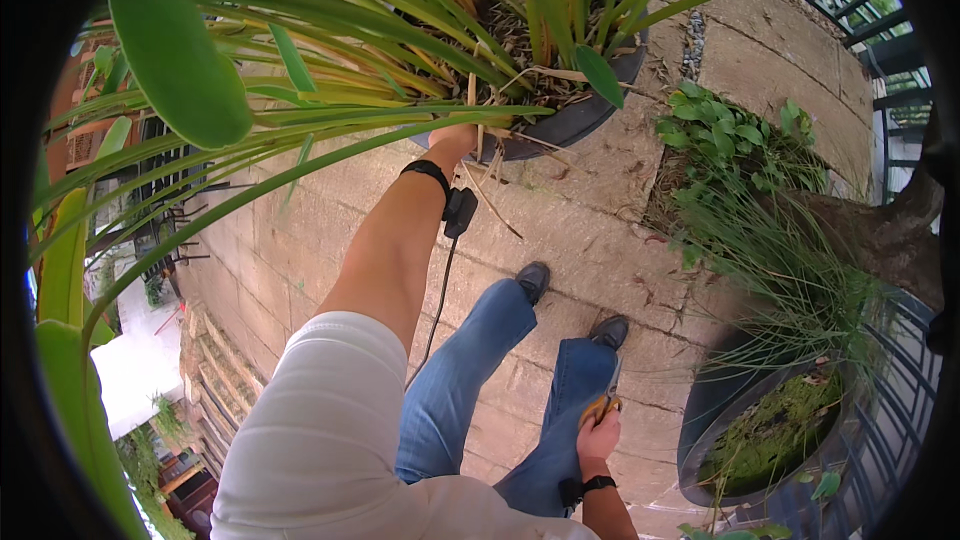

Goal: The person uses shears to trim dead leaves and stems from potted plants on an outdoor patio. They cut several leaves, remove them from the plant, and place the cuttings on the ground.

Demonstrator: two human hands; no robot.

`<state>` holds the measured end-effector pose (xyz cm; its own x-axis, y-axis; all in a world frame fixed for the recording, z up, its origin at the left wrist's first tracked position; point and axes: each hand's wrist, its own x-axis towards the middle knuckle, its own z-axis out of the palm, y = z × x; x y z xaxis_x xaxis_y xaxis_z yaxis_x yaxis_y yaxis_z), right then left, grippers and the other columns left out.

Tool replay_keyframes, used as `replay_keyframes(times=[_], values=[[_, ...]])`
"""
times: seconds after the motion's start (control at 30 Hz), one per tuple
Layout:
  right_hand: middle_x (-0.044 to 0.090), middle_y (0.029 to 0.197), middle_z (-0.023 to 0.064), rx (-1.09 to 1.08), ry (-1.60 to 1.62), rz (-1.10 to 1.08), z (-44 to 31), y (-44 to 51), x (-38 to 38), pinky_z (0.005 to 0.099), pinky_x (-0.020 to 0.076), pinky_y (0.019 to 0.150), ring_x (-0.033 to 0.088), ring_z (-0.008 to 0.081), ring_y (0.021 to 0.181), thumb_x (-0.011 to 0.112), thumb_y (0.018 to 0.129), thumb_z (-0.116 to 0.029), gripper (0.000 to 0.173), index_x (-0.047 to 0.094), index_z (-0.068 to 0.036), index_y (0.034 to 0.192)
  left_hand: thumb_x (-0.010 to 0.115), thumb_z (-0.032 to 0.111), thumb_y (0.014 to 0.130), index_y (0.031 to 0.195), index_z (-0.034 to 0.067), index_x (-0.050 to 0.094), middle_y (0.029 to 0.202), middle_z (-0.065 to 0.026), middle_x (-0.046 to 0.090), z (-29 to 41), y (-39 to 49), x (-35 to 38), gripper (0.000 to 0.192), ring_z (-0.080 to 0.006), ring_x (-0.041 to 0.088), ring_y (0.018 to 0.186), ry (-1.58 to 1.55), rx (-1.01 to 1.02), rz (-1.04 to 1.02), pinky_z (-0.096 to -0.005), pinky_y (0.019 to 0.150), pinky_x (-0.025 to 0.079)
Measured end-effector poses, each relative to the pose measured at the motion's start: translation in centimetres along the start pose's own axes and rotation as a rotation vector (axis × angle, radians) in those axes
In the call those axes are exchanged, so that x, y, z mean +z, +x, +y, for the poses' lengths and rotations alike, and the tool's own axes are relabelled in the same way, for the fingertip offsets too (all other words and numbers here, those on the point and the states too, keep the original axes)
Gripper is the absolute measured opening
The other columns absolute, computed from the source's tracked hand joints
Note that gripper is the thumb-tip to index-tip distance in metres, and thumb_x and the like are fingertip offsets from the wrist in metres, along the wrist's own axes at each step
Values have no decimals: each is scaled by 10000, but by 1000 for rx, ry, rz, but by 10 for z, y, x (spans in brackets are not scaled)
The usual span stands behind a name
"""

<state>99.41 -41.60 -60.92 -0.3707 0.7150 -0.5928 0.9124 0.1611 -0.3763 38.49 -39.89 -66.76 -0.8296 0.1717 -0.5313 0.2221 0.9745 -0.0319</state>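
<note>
At the near rim of a large dark plant pot [600,120], my left hand [454,136] reaches in under long green leaves [337,131]. The leaves and dry stalks partly cover its fingers, so what it holds, if anything, cannot be told. Dry brown stalks [491,195] hang down beside the hand and over the rim. Lower down, by my right leg, my right hand [598,436] is closed around the orange handles of a pair of garden scissors or shears [602,406], whose blades point towards my shoe. Both wrists wear black straps.
A leafy ground plant [712,124] and a grassy clump grow by a tree trunk [892,217] at right. Below stands a dark pot [694,465] with green growth in it. A dark metal railing [892,360] runs along the right. Stone paving [570,240] lies underfoot; broad leaves hang close at left.
</note>
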Motion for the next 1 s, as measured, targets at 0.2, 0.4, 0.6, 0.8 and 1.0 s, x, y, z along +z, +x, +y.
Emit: replay_keyframes(times=[0.2, 0.4, 0.6, 0.8, 1.0], values=[[570, 858, 241, -8, -46, -38, -4, 3, -1, 500, 423, 738, 533, 430, 829, 586, 803, -166, 272, 487, 15, 980, 401, 179, 944, 1073, 56, 590, 917, -166, 654, -15, 7, -6, 260, -307, 637, 808, 327, 335, 78, -428, 682, 511], [569, 828, 244, -35, -21, -3, -11, 7, 4, 504, 426, 717, 538, 432, 799, 591, 797, -158, 250, 485, 9, 950, 473, 229, 876, 945, -1, 643, 961, -288, 617, -10, -75, 51, 294, -418, 599, 937, 31, 239, -206, -485, 806, 487], [570, 808, 242, -35, -35, 1, -6, 7, 1, 516, 425, 692, 541, 435, 768, 599, 799, -172, 232, 463, -4, 885, 526, 198, 852, 928, 3, 649, 885, -260, 638, -81, -145, 89, 243, -419, 627, 852, -32, 204, -185, -472, 750, 516], [573, 814, 237, -38, -24, -5, -1, 5, -5, 512, 435, 697, 548, 430, 778, 608, 800, -172, 242, 459, -7, 896, 650, 388, 815, 963, 29, 679, 809, -216, 660, -160, -198, 46, 389, -352, 653, 812, -158, 116, -249, -434, 666, 500], [601, 824, 208, 109, -43, -12, 8, 7, -27, 492, 467, 740, 584, 418, 837, 611, 805, -193, 295, 455, -17, 982, 681, 352, 795, 919, 14, 687, 800, -223, 663, -230, -301, -12, 360, -344, 659, 798, -100, 0, -155, -414, 630, 495]])
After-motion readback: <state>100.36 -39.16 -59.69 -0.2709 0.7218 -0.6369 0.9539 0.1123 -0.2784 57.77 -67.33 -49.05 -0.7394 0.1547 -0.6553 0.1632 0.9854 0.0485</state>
